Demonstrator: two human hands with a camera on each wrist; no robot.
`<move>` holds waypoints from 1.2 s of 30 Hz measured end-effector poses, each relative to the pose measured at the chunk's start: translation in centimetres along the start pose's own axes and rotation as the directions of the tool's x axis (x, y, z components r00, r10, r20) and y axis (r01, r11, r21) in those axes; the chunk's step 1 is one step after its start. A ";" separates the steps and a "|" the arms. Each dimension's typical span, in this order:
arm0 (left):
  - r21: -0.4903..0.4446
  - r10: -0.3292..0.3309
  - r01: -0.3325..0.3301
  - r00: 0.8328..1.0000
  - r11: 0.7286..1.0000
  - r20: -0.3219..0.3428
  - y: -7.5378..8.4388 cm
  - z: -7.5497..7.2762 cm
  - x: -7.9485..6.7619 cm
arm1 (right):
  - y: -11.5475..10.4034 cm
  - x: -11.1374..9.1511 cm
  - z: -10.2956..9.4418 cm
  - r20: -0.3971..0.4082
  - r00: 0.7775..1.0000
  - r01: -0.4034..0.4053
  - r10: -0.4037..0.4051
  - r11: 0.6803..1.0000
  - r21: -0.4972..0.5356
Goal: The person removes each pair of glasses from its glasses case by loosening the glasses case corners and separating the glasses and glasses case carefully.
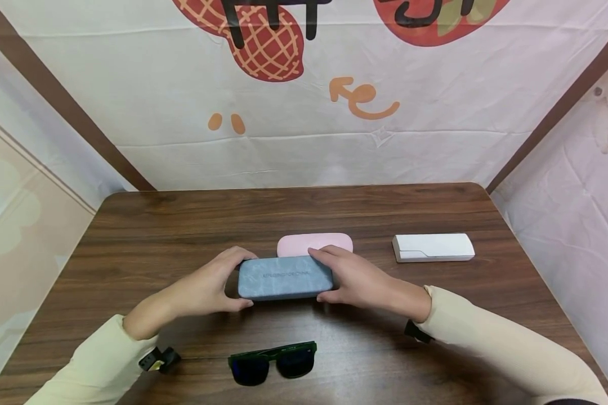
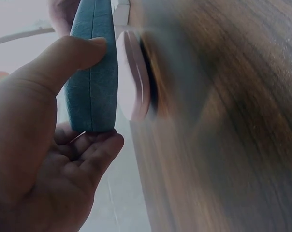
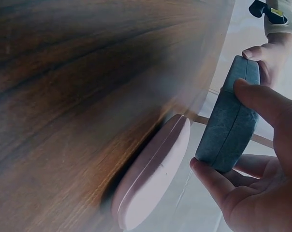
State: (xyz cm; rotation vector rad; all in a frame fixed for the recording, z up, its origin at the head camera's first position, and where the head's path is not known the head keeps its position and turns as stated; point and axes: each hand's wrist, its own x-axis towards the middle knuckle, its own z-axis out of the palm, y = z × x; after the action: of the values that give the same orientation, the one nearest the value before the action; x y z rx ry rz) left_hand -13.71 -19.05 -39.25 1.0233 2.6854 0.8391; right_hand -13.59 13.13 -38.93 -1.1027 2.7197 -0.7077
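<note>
A blue-grey glasses case (image 1: 285, 278), closed, is held between both hands above the table, as the wrist views show. My left hand (image 1: 202, 287) grips its left end, thumb on the near side and fingers at the far side. At the opposite end my right hand (image 1: 365, 278) grips it the same way; in the right wrist view its thumb lies near the case's (image 3: 228, 125) seam. Behind the case, partly hidden by it, a pink glasses case (image 1: 314, 242) rests closed on the table. Dark green-framed sunglasses (image 1: 273, 361) lie nearer to me.
To the right on the wooden table (image 1: 182, 225) lies a white glasses case (image 1: 433, 248). A white printed cloth (image 1: 304, 163) hangs behind the table's far edge, with more cloth at both sides.
</note>
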 end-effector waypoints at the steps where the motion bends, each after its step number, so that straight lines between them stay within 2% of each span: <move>1: 0.000 0.001 -0.001 1.000 1.000 -0.003 0.0 -0.1 0.0 | -0.1 0.1 0.0 -0.001 1.000 -0.003 0.003 1.000 0.004; 15: -0.002 -0.019 0.019 1.000 1.000 0.013 -1.4 -1.4 -0.5 | -0.5 2.2 0.4 -0.010 1.000 0.024 -0.025 1.000 -0.004; 29: 0.000 -0.055 0.055 0.998 0.999 0.012 -3.2 -2.4 -1.5 | -1.1 4.5 1.2 0.020 1.000 0.011 -0.011 1.000 0.002; 36: -0.039 -0.076 0.077 0.997 0.996 0.028 -4.0 -3.6 -2.0 | -1.5 5.9 1.5 0.037 0.999 0.001 0.000 1.000 -0.004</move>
State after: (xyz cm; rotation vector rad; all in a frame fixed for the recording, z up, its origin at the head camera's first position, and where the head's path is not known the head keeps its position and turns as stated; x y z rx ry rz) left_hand -15.65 -24.43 -38.61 0.9107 2.6555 0.8553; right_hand -16.52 7.60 -39.23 -1.1062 2.6919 -0.6749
